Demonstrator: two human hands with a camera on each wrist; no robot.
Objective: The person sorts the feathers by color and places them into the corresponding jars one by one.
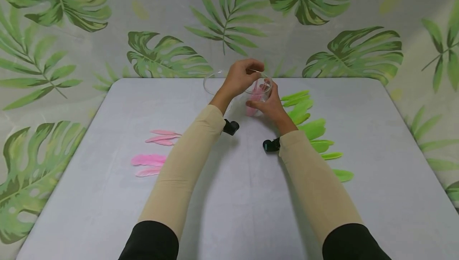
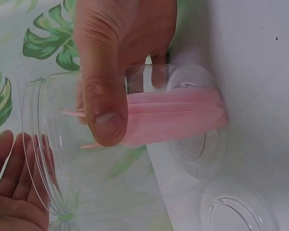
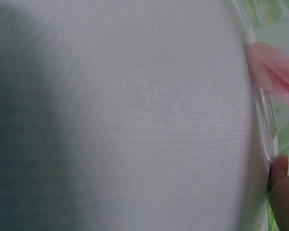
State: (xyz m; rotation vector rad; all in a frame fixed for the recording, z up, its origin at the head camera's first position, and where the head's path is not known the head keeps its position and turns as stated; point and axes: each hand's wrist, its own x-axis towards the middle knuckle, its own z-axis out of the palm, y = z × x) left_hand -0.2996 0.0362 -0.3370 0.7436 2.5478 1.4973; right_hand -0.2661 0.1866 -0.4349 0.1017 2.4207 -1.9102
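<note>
A clear jar (image 1: 259,102) stands near the far edge of the table with pink feathers (image 2: 176,115) upright inside it. My right hand (image 1: 269,102) grips the jar's side, its thumb (image 2: 106,110) lying along the wall in the left wrist view. Over the mouth of the same jar is my left hand (image 1: 241,77), fingers bent over the rim in the head view. In the left wrist view the left hand's fingers (image 2: 19,178) look mostly straight beside the rim, with nothing between them. The right wrist view catches only the jar's edge (image 3: 267,120) and part of my right hand (image 3: 285,192).
A second clear jar (image 1: 211,85) stands just left of the first, partly behind my left forearm. More pink feathers (image 1: 148,159) lie on the left of the table (image 1: 247,196). Several green feathers (image 1: 313,129) form a column on the right, partly covered by my right sleeve.
</note>
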